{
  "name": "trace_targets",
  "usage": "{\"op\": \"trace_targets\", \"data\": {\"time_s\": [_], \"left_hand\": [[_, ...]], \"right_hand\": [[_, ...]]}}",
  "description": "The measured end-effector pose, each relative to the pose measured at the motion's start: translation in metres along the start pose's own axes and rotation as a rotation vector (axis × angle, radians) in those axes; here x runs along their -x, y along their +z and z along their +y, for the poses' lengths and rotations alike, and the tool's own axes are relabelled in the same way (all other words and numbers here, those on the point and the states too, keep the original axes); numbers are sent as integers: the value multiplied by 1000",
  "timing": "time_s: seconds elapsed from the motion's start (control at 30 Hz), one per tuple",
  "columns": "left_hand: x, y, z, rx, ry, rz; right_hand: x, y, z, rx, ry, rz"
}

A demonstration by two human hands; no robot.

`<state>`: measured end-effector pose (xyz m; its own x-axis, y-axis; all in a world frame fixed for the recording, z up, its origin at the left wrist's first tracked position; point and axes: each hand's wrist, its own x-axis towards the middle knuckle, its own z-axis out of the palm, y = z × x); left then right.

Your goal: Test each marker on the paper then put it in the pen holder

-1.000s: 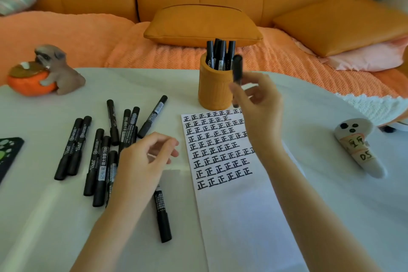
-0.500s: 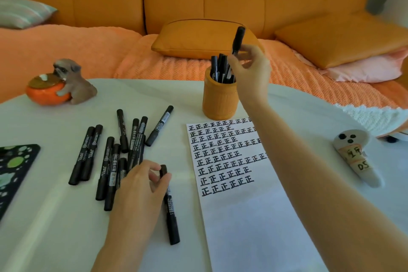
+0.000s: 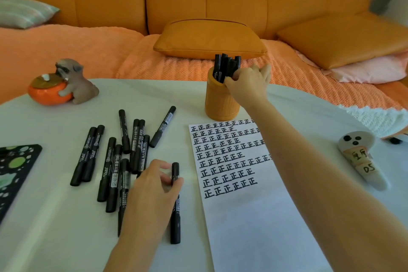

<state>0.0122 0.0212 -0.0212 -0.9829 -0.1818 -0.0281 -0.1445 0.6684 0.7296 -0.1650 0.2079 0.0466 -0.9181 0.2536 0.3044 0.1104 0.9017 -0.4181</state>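
Nearest, at six o'clock, the left hand (image 3: 154, 185) pinches the next marker (image 3: 175, 216), which lies just beside the paper (image 3: 254, 227). It is best lifted clear of the loose markers (image 3: 116, 168) crowding its nine o'clock side. The right forearm (image 3: 309, 172) crosses the paper's written rows, probably blocking writing. At twelve, the right hand (image 3: 249, 88) curls into the pen holder (image 3: 218, 104) among standing markers (image 3: 218, 66); whether it grips one is hidden.

Matt ribbed orange pen holder (image 3: 221, 104), glossy black plastic markers (image 3: 109, 168), smooth white paper (image 3: 249, 227), knitted blanket (image 3: 88, 55)
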Motion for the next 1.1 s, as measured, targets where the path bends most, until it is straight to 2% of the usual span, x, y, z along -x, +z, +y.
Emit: {"op": "trace_targets", "data": {"time_s": [0.13, 0.3, 0.37, 0.43, 0.63, 0.73, 0.87, 1.1], "left_hand": [[-2, 2, 1, 22, 9, 1], [-5, 5, 0, 88, 39, 5], [-5, 4, 1, 119, 56, 21], [-5, 4, 3, 162, 66, 19], [-5, 2, 11, 384, 69, -9], [-4, 1, 17, 438, 116, -18], [-2, 1, 21, 458, 171, -69], [-4, 6, 15, 434, 148, -196]], "right_hand": [[0, -1, 1, 22, -16, -54], [22, 1, 13, -208, -81, 189], [42, -1, 15, -333, -109, 226], [66, -3, 16, -466, -105, 174], [136, -9, 11, -752, 30, -409], [152, -3, 9, -811, 83, -568], [157, -2, 7, -899, 123, -584], [154, -10, 15, -1098, 190, -373]]}}
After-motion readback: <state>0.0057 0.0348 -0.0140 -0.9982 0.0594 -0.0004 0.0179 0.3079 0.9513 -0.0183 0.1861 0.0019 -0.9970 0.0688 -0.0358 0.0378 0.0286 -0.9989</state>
